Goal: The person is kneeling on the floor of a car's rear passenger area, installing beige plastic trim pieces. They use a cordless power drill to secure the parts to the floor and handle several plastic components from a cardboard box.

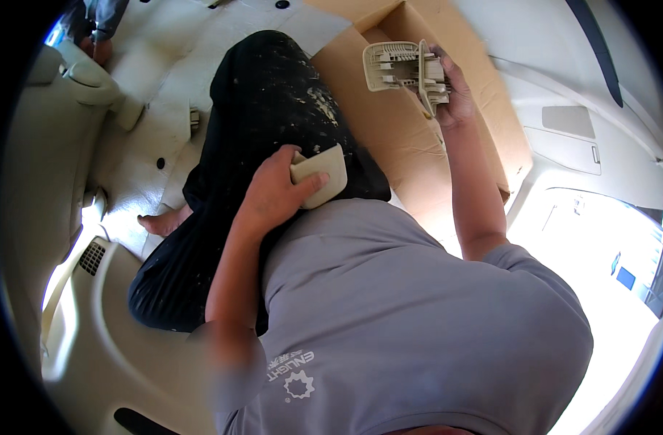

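My left hand [272,190] is closed on a smooth beige plastic cover [328,177], thumb on its outer face, held in front of my belly over my thigh. Out to the far right, my raised right hand [458,93] grips beige plastic trim pieces [423,76] above a cardboard box. One of these pieces shows its ribbed inner side with clips; another stands edge-on against the fingers. Part of that grip is hidden behind the plastic. On the floor beyond my leg lies a similar small beige piece [194,122].
The open cardboard box [502,130] stands at the right, against the pale vehicle wall. A beige seat part [92,83] is at the far left, and a grilled side panel [92,257] at the lower left. Another person's hand [96,49] shows at the upper left. A bright opening lies at the right.
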{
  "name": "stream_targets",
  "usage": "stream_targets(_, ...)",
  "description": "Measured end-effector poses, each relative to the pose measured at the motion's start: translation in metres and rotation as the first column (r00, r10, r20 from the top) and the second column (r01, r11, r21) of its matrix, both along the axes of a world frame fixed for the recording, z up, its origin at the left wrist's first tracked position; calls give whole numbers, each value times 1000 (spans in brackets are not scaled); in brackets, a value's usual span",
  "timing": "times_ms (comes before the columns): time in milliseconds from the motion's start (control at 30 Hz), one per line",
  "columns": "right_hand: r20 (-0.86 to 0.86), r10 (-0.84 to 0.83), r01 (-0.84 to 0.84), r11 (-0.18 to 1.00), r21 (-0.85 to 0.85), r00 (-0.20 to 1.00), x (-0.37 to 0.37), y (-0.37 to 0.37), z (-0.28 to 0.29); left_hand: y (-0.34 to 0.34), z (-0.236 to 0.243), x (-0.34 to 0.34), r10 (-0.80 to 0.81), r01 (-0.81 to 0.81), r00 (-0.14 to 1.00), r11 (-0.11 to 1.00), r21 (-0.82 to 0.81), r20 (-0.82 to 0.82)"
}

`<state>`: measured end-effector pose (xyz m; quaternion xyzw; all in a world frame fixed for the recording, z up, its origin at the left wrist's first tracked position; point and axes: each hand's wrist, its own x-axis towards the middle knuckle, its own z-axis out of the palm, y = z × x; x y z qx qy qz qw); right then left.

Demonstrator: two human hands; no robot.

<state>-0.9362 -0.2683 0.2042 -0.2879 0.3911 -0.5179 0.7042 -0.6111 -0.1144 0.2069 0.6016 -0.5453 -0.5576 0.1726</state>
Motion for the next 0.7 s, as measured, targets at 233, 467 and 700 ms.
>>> stream_targets(233, 176, 435, -410, 898, -160, 883, 74, 14, 0, 10, 2, 22, 122, -253, 939, 878, -406, -320)
stream_targets(467, -460, 676, -800, 582, -145, 575, 149, 15, 38, 3, 4, 36, 487, -159, 36, 865, 477, -872)
stream_targets(700, -216, 390, -385, 921, 66, 895, 159, 21, 7, 26, -21, 45, 352, -667, 656, 685, -294, -668)
